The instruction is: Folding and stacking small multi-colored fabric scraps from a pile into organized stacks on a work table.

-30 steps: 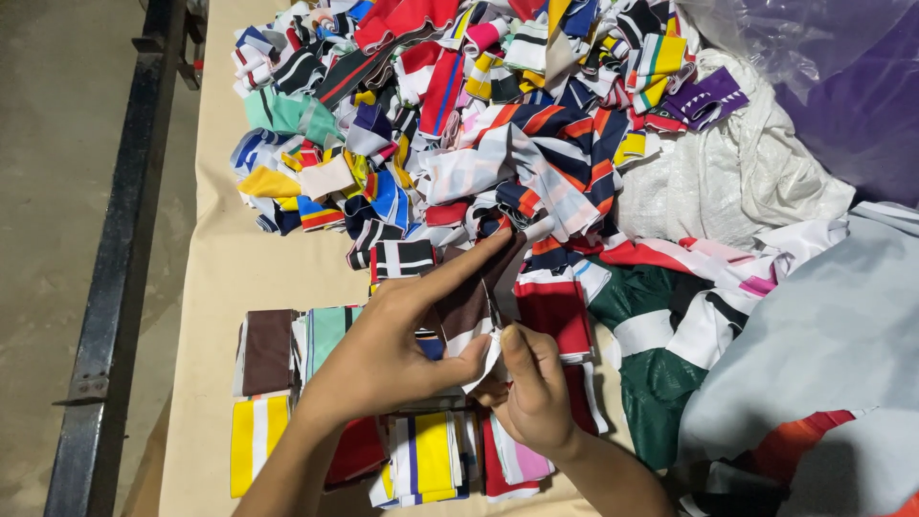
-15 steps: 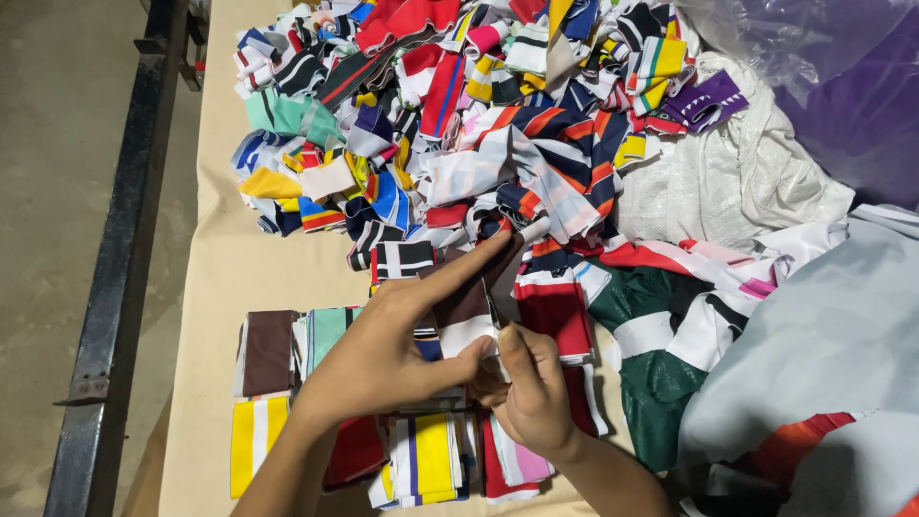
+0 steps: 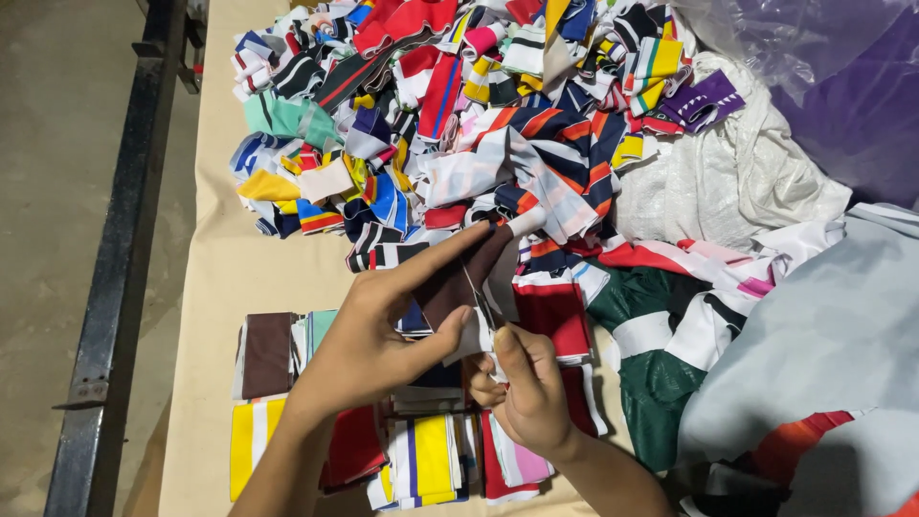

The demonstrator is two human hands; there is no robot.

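My left hand point(image 3: 378, 325) lies over a dark brown-and-white striped fabric strip point(image 3: 479, 278), index finger stretched along it and thumb pinching its lower end. My right hand point(image 3: 526, 388) pinches the same strip's lower edge between thumb and fingers, just right of the left thumb. The strip lies over a red-and-white folded piece point(image 3: 555, 316). Beneath both hands sit flat stacks of folded strips, among them a yellow-and-white one point(image 3: 431, 460) and a brown one point(image 3: 268, 352).
A big loose heap of multicoloured striped fabric strips point(image 3: 459, 115) covers the far half of the tan table point(image 3: 220, 278). White and grey cloth point(image 3: 814, 354) and a green piece point(image 3: 661, 364) lie right. A black metal rail point(image 3: 120, 258) runs along the left.
Both hands stay on the strip; the fingers have shifted slightly at its lower end. Nothing else has moved.
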